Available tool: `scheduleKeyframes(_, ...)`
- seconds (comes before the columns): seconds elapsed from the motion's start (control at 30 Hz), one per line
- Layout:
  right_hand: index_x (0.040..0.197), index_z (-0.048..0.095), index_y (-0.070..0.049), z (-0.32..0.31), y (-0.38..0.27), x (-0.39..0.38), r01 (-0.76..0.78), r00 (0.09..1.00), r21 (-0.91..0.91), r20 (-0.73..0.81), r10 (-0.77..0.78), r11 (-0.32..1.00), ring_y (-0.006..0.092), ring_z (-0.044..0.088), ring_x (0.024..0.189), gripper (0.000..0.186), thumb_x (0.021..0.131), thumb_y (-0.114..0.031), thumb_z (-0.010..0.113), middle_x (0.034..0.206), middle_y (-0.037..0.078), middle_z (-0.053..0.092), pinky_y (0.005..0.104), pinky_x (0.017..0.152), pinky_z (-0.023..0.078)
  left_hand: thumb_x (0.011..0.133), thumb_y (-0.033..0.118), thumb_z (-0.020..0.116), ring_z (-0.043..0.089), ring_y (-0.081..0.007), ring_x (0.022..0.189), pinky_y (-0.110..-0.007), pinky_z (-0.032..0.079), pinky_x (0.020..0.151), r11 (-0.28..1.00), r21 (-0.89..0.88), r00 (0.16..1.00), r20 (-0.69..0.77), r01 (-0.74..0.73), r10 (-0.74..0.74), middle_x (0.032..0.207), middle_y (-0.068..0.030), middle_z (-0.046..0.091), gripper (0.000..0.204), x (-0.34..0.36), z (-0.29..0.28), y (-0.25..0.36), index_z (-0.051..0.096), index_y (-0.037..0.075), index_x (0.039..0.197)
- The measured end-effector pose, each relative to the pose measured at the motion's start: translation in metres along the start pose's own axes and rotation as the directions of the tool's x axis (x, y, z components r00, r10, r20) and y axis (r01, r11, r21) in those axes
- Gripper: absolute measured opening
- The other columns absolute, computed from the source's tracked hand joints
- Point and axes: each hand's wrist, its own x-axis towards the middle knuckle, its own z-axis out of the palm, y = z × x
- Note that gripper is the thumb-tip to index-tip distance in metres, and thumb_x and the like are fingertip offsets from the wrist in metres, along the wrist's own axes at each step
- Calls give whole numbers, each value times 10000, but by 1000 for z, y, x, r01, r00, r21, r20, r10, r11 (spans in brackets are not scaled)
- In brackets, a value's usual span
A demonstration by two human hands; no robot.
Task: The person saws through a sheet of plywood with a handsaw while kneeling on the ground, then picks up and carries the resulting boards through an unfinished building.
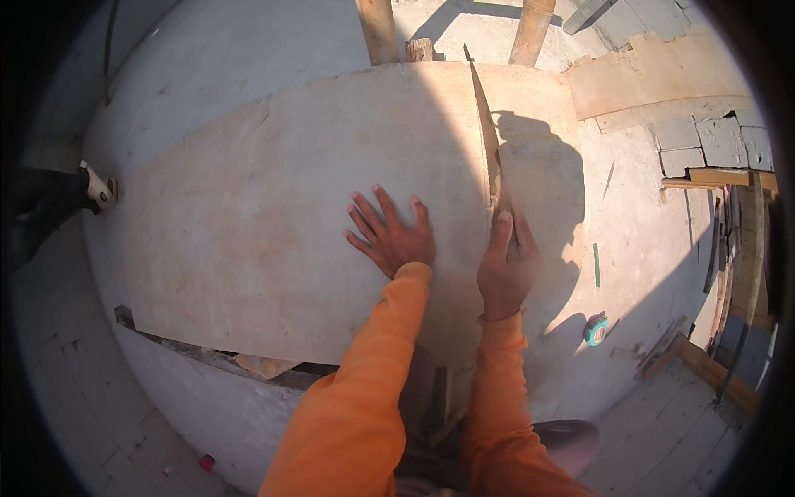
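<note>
A wide plywood sheet (248, 207) lies in front of me, partly in shade and partly in sun. My left hand (397, 234) presses flat on it, fingers spread, just left of a handsaw. In my right hand (507, 261) is the handle of that handsaw (483, 112), whose long blade points away from me and stands nearly on edge over the right part of the sheet. The handle is mostly hidden by my fingers. Whether the teeth sit inside a cut, I cannot tell.
A teal tape measure (595, 330) and a green pencil-like stick (596, 265) lie on the right. Two wooden posts (378, 33) rise beyond the far edge. Another plywood piece (662, 74) is at far right, above stacked timber (719, 381). Someone's foot (99, 186) shows at left.
</note>
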Motion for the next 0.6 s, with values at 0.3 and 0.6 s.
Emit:
scheduleKeyframes(0.3, 1267, 676, 103, -38, -6, -62, 15, 1000, 12, -23, -15, 1000, 225, 773, 922, 329, 990, -64, 617, 990, 223, 778, 323, 780, 581, 1027, 587, 430, 155, -327, 1596, -589, 75, 1274, 1000, 26, 1000, -12, 4, -4, 1719, -155, 205, 739, -1, 5, -10, 351, 155, 1622)
scheduleKeyframes(0.6, 1231, 701, 49, 20, -4, 71, -45, 992, -53, 117, 51, 998, 218, 722, 899, 334, 1028, -191, 590, 1023, 222, 748, 356, 787, 547, 1029, 589, 417, 124, -331, 1602, -600, 68, 1269, 1000, 11, 1000, 28, -15, 15, 1723, -159, 187, 745, -12, 9, 7, 336, 150, 1626)
